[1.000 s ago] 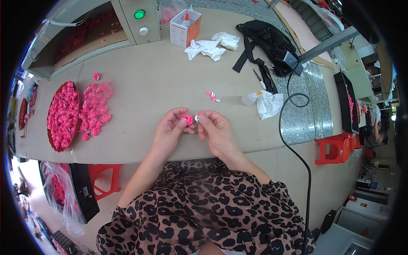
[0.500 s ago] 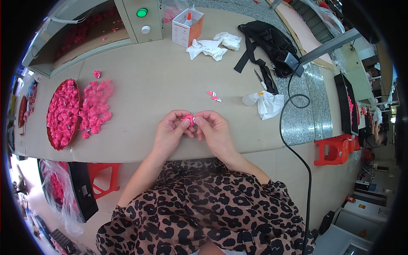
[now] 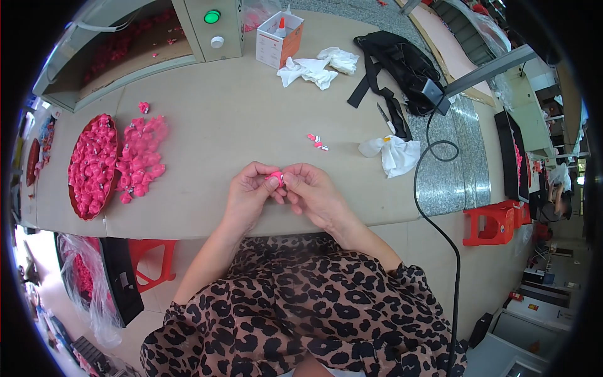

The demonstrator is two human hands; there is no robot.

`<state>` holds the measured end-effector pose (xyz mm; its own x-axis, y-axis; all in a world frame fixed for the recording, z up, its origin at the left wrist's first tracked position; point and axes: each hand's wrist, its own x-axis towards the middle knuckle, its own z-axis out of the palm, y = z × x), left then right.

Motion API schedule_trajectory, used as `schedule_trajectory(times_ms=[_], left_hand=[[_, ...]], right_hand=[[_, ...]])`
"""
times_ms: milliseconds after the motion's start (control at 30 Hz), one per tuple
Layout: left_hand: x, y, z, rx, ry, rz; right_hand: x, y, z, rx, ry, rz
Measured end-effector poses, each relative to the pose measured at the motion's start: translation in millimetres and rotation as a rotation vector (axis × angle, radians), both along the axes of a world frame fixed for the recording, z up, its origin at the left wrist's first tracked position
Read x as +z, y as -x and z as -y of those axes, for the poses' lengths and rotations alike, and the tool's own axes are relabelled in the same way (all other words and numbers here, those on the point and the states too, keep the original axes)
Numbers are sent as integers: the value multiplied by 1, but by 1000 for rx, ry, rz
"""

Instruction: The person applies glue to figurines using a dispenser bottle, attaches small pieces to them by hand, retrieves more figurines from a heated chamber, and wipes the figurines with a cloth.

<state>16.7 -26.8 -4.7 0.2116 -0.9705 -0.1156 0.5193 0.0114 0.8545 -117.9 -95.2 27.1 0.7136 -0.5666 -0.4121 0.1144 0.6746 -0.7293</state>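
Between my two hands, above the near part of the table, is a small pink piece [image 3: 276, 178] with a bit of white on its right side. My left hand [image 3: 248, 191] pinches its left side with thumb and fingertips. From the right, my right hand [image 3: 312, 191] pinches at the white bit; the fingers partly hide both. Just beyond the hands lie a few pink-and-white pieces [image 3: 317, 142]. To the left, a red tray [image 3: 74, 200] is heaped with similar pink pieces, and a loose pile of pink pieces [image 3: 139, 154] lies beside it.
At the back stand a box with a red-tipped bottle [image 3: 271, 47] and a grey cabinet [image 3: 220, 28]. Crumpled tissues [image 3: 308, 72], a black bag [image 3: 396, 63], a knife [image 3: 385, 118] and a white cloth [image 3: 400, 156] lie right of it. A black cable [image 3: 440, 232] hangs over the right edge.
The right-hand fingers have closed in slightly to the left over the piece, hiding more of its white bit. Otherwise the table looks the same.
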Motion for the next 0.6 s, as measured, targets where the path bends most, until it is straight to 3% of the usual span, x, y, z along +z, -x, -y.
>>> schedule_trajectory(times_ms=[133,267,367,433,600], left_hand=[[6,0,0,1,-25,-39],[7,3,1,-32,-89,110],[35,3,2,-206,-229,328],[23,8,2,-201,-129,435],[14,14,1,-192,81,372]], right_hand=[[3,5,7,89,-184,148],[-4,3,0,30,-30,52],[-3,0,-2,-34,74,16],[-3,1,-2,-49,117,-5],[-5,0,-5,-34,67,52]])
